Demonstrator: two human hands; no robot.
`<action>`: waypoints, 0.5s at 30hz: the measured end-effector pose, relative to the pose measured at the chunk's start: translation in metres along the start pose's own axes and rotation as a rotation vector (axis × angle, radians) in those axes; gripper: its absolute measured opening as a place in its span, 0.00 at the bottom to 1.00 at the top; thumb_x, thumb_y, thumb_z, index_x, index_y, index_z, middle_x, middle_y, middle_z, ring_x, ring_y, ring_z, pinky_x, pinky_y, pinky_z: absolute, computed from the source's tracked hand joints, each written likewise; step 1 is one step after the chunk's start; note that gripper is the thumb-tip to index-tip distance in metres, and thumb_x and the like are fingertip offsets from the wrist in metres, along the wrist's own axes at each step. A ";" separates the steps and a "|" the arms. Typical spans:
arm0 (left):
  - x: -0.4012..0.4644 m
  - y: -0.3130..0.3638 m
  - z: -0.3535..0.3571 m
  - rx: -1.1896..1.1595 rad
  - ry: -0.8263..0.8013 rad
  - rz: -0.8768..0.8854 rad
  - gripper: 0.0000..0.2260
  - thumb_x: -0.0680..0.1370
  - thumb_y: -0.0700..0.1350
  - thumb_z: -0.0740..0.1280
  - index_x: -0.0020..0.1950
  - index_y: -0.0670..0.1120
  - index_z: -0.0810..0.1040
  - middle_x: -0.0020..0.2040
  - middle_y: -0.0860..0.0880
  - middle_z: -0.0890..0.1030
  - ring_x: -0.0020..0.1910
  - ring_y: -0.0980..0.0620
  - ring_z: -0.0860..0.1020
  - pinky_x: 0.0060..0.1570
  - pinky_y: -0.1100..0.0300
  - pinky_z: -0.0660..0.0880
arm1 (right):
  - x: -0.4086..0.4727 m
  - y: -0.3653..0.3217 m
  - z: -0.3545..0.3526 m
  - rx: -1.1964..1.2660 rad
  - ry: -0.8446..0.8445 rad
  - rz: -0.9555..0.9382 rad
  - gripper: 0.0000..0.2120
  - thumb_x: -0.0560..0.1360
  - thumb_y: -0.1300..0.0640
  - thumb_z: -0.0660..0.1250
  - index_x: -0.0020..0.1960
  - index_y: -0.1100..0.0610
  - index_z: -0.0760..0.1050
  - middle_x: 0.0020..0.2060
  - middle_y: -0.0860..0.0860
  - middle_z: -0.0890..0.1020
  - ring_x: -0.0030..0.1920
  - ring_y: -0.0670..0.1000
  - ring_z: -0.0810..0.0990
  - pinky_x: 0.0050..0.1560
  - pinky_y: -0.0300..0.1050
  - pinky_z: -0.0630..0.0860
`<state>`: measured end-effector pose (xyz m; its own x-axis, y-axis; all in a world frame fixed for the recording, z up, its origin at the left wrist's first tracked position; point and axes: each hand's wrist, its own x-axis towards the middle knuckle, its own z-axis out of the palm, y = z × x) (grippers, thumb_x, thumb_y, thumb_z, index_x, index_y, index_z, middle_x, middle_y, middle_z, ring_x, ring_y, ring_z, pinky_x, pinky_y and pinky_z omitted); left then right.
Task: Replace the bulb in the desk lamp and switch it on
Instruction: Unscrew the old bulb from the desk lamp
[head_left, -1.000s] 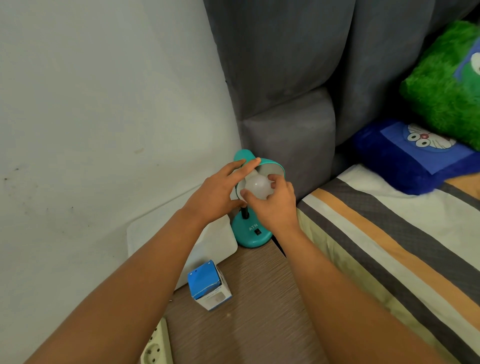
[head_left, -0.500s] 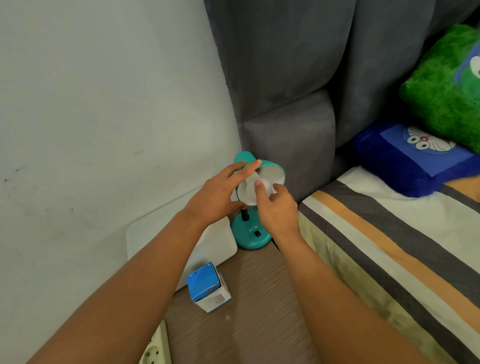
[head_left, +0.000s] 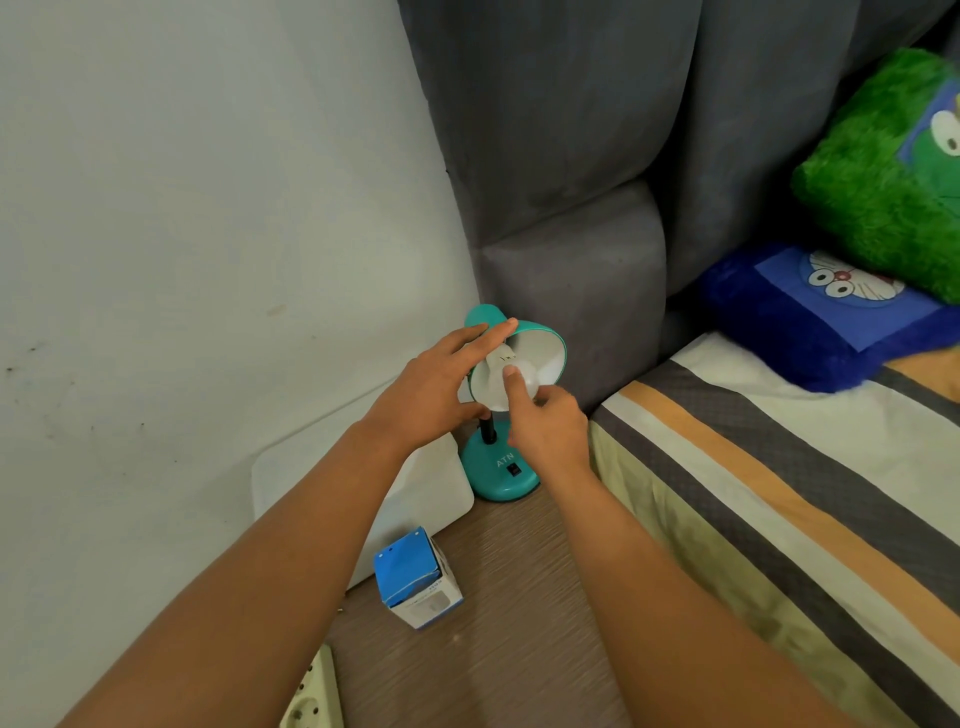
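A small teal desk lamp (head_left: 501, 478) stands at the back of the brown bedside table (head_left: 498, 644), its shade (head_left: 548, 340) tipped toward me. A white bulb (head_left: 524, 379) sits inside the shade. My left hand (head_left: 431, 395) holds the shade's left side, with straight fingers lying over the rim and the thumb underneath. My right hand (head_left: 545, 426) pinches the bulb between thumb and fingers. The black switch (head_left: 514, 470) shows on the lamp's base.
A blue and white bulb box (head_left: 415, 577) stands on the table in front of the lamp. A white lidded container (head_left: 436, 493) sits to its left, a power strip (head_left: 311, 701) at the bottom edge. The striped bed (head_left: 779, 493) and grey headboard (head_left: 571, 291) lie to the right.
My right hand has turned on the bulb, the thumb swinging up across its front. The bulb sits deeper in the shade than a second ago. My left hand has stayed on the shade.
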<state>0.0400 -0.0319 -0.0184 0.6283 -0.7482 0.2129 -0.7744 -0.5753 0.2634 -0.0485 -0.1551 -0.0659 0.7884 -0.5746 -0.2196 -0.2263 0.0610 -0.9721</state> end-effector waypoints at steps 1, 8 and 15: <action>0.000 0.000 0.000 0.001 -0.001 -0.001 0.43 0.73 0.48 0.77 0.78 0.64 0.54 0.76 0.50 0.66 0.72 0.47 0.70 0.66 0.45 0.74 | 0.001 -0.001 0.000 -0.006 0.005 -0.012 0.26 0.73 0.35 0.66 0.55 0.58 0.78 0.47 0.53 0.84 0.47 0.52 0.84 0.35 0.36 0.74; 0.000 0.000 -0.001 0.002 -0.008 -0.006 0.44 0.72 0.47 0.77 0.78 0.65 0.52 0.76 0.50 0.66 0.72 0.47 0.70 0.67 0.45 0.74 | 0.001 -0.007 0.001 -0.153 0.094 -0.185 0.31 0.64 0.49 0.79 0.59 0.49 0.64 0.56 0.51 0.74 0.52 0.53 0.77 0.46 0.45 0.75; -0.002 0.005 -0.004 0.013 -0.015 -0.010 0.44 0.72 0.47 0.77 0.79 0.62 0.54 0.76 0.48 0.66 0.71 0.45 0.70 0.66 0.45 0.73 | -0.003 0.006 -0.008 -0.015 0.135 -0.228 0.32 0.64 0.50 0.79 0.61 0.49 0.65 0.55 0.50 0.78 0.51 0.50 0.80 0.46 0.41 0.79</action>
<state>0.0356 -0.0320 -0.0135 0.6351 -0.7472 0.1960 -0.7689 -0.5870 0.2536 -0.0565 -0.1597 -0.0702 0.7370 -0.6757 0.0190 -0.0604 -0.0938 -0.9938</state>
